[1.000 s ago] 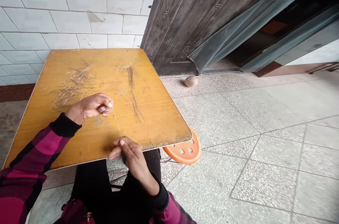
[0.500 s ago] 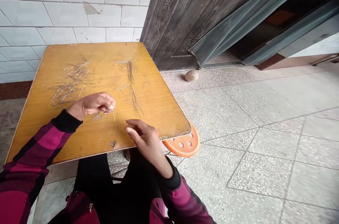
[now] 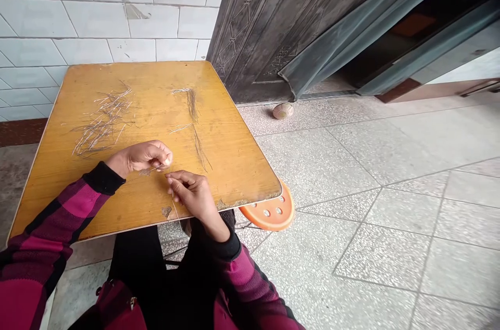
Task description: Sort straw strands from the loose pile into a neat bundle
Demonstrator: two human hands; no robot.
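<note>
My left hand (image 3: 144, 157) rests on the yellow wooden table (image 3: 94, 194), fingers pinched together on the top of a thin pale strand (image 3: 174, 204). Just below and right of it, my right hand (image 3: 190, 192) pinches the same strand, which trails down toward the table's front edge. The two hands' fingertips are almost touching. A loose pile of similar thin strands (image 3: 102, 122) lies on the table beyond my left hand. Two neat bundles of strands (image 3: 192, 102) (image 3: 200, 149) lie to the right of the pile.
An orange plastic stool (image 3: 269, 212) stands under the table's front right corner. A dark metal door (image 3: 273, 23) leans open at the back, with a small ball (image 3: 283, 110) on the tiled floor before it. White wall tiles (image 3: 78, 2) rise behind the table.
My right hand rose from the table's front edge, swung right, then came back to my left hand's fingertips and pinched the strand there. My left hand barely moved.
</note>
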